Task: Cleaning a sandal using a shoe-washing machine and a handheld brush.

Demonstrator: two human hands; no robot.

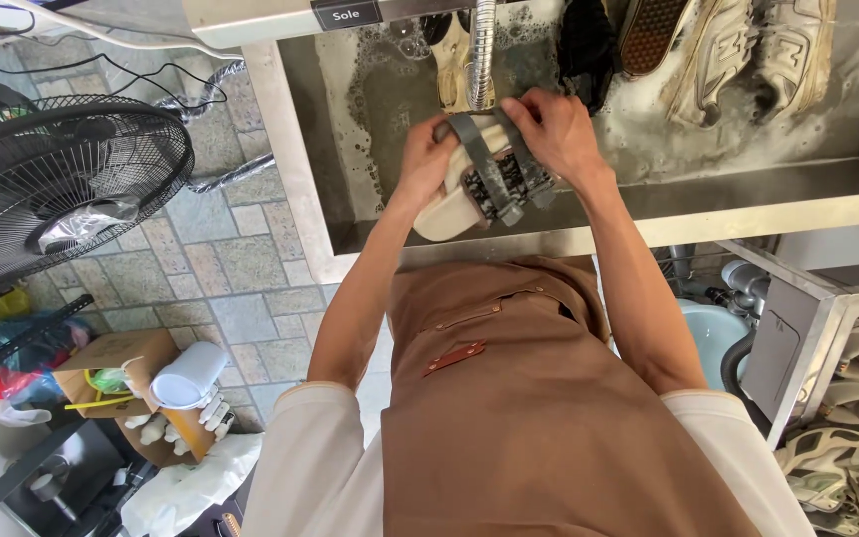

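Soapy steel sink (pixel 330 149) holds, seemingly, sneakers (pixel 748 55).

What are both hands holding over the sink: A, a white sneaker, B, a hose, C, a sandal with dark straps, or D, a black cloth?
C: the left hand and right hand grip a cream sandal with dark straps over the soapy sink.
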